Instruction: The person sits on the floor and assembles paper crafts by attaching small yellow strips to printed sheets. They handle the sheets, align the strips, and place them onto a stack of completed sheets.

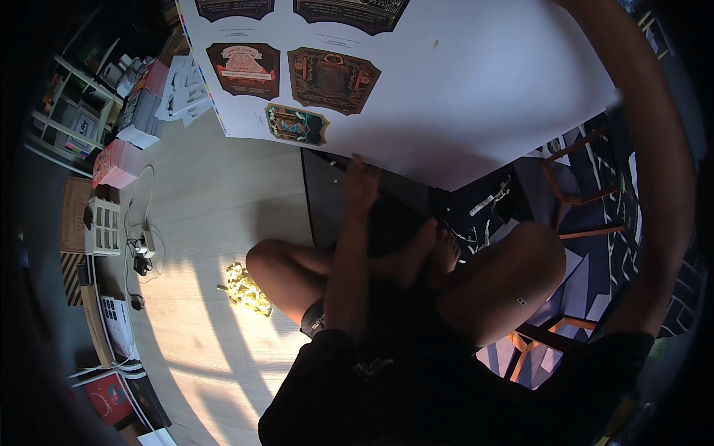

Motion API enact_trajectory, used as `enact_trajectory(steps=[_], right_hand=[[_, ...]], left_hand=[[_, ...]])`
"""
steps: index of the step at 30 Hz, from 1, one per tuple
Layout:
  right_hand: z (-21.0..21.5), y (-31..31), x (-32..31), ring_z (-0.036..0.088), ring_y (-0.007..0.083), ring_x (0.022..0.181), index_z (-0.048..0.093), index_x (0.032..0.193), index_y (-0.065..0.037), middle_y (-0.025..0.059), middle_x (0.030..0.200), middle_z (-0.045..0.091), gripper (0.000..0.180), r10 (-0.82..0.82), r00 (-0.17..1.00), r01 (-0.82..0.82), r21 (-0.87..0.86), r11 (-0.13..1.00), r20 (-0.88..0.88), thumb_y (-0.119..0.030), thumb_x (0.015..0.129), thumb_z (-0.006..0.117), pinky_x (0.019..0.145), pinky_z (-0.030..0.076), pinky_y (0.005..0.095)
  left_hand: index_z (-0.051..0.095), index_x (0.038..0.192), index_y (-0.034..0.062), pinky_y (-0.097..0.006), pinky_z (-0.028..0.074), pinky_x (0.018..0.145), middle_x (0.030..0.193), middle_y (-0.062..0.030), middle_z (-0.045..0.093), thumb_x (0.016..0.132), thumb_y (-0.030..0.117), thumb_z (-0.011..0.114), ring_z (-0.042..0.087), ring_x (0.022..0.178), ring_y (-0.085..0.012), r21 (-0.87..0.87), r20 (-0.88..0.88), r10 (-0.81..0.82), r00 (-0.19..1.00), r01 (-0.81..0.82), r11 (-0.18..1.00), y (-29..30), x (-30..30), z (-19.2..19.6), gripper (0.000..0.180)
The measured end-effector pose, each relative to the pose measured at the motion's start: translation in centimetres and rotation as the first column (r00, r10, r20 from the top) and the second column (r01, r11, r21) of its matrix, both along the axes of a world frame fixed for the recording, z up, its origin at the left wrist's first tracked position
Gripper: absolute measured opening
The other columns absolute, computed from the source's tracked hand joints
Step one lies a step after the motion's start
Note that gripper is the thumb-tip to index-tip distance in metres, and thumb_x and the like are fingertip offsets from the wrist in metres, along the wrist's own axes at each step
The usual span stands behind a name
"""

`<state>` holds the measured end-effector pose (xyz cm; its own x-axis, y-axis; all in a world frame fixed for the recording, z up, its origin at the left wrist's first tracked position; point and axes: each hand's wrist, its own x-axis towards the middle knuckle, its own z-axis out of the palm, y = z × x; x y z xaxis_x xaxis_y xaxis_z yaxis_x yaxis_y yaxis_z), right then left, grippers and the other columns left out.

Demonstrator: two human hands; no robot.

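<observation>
A large white printed sheet (483, 82) spreads across the upper part of the view, bearing several ornate labels, among them a dark brown one (333, 80), a red and black one (244, 70) and a small teal one (296, 124). At its near edge is my left hand (362, 184), in shadow, a finger stretched out to the paper's border; whether it touches is unclear. My right arm reaches far up along the right side. Only the base of my right hand (571, 4) shows, by the sheet's far right edge, its fingers cut off by the frame.
I sit cross-legged on a dark patterned mat (476, 215). Yellowish scraps (248, 291) lie on the pale floor by my left knee. Further left are a power strip (147, 243) with cables, paper stacks (117, 163) and boxes. Wooden chair legs (573, 199) stand at right.
</observation>
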<state>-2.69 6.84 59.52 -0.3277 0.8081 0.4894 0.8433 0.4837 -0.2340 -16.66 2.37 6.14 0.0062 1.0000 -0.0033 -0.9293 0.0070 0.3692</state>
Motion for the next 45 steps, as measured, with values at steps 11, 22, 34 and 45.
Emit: enact_trajectory(steps=[11, 22, 34, 45], right_hand=[[-17.7, 13.8, 12.7, 0.069, 0.0181, 0.087, 0.071, 0.118, -0.003, 0.0093, 0.096, 0.073, 0.036, -0.234, 0.817, -0.106, -0.537, 0.837, -0.526, -0.021, 0.088, 0.077, 0.078, 0.055, 0.0317], [-50.4, 13.7, 23.2, 0.064, 0.0167, 0.084, 0.073, 0.11, 0.004, 0.0119, 0.094, 0.073, 0.04, -0.715, 0.471, 0.11, -0.77, 0.628, -0.516, -0.031, 0.092, 0.078, 0.076, 0.052, 0.0362], [-62.2, 16.2, 22.1, 0.071, 0.0245, 0.087, 0.074, 0.109, 0.005, 0.0177, 0.096, 0.074, 0.043, -0.821, 0.496, 0.086, -0.925, 0.371, -0.283, -0.034, 0.09, 0.076, 0.077, 0.054, 0.0389], [-60.5, 14.4, 25.9, 0.072, 0.0379, 0.099, 0.073, 0.106, 0.002, 0.0229, 0.103, 0.073, 0.042, -0.584, 0.808, 0.313, -0.791, 0.526, -0.069, -0.037, 0.094, 0.066, 0.086, 0.057, 0.0393]], left_hand=[[0.064, 0.114, -0.0019, -0.033, 0.048, 0.087, 0.104, -0.0086, 0.066, 0.098, 0.037, 0.067, 0.061, 0.094, -0.0174, -0.16, -0.694, 0.177, 0.698, -0.389, 0.907, -2.9, -15.3, 4.0, 0.042], [0.07, 0.078, 0.0024, -0.027, 0.042, 0.055, 0.065, 0.0007, 0.059, 0.089, 0.03, 0.079, 0.05, 0.057, -0.0078, -0.313, -0.943, -0.252, 0.217, -0.322, 0.894, 9.3, -15.3, -1.0, 0.031], [0.069, 0.071, 0.0036, -0.025, 0.04, 0.049, 0.058, 0.001, 0.057, 0.089, 0.029, 0.08, 0.05, 0.051, -0.0077, -0.434, -0.892, -0.449, 0.054, -0.375, 0.819, 11.8, -17.2, -9.5, 0.033], [0.076, 0.105, -0.0009, -0.03, 0.057, 0.064, 0.087, -0.0115, 0.076, 0.091, 0.034, 0.075, 0.071, 0.07, -0.0173, -0.202, -0.893, -0.332, -0.304, -0.388, 0.899, 11.5, -18.6, -7.9, 0.037]])
